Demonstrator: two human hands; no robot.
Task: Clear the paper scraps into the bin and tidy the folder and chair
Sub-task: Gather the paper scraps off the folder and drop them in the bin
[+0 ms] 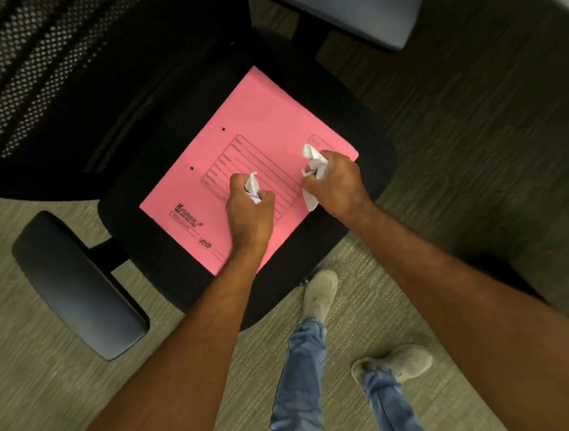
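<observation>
A pink folder (241,133) lies flat and closed on the seat of a black office chair (354,116), turned at an angle. My left hand (249,213) is over the folder's middle, fingers closed around a small white paper scrap (252,186). My right hand (338,184) is over the folder's right corner, closed on a bigger bunch of crumpled white paper scraps (315,164), with a strip hanging below the fist. No bin is in view.
The chair's mesh backrest (46,69) rises at the upper left. A grey armrest (79,287) sticks out at the lower left, another armrest (360,12) at the top. My legs and shoes (321,294) stand on carpet just right of the seat.
</observation>
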